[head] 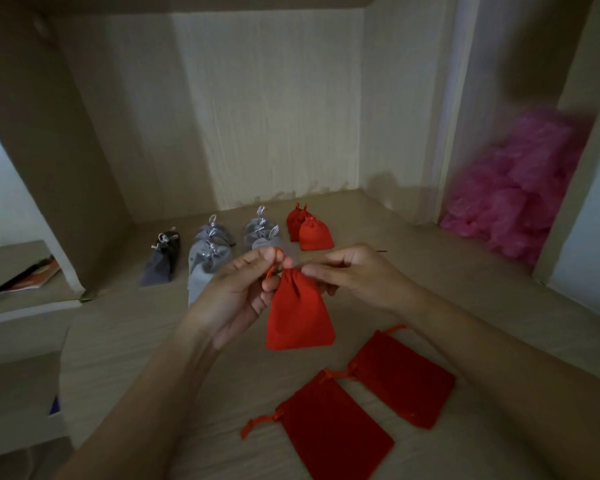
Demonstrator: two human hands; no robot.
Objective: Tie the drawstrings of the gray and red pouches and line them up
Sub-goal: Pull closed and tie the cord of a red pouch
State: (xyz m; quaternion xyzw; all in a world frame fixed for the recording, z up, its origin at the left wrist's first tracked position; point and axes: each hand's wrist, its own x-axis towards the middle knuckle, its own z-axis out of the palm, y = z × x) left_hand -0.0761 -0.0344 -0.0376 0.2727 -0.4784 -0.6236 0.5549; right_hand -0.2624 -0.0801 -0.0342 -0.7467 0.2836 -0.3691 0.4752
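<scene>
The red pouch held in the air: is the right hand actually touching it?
Touching. The head view shows the right hand pinching the gathered neck of the red pouch, while the left hand pinches its drawstring.

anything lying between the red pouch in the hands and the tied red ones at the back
Nothing visible does. The held red pouch hangs from the left hand and right hand, and only bare table lies between it and the tied red pouches.

Blurred pink heap (513, 188) at right; nearest red pouch (329, 434) partly beyond the bottom edge.
</scene>
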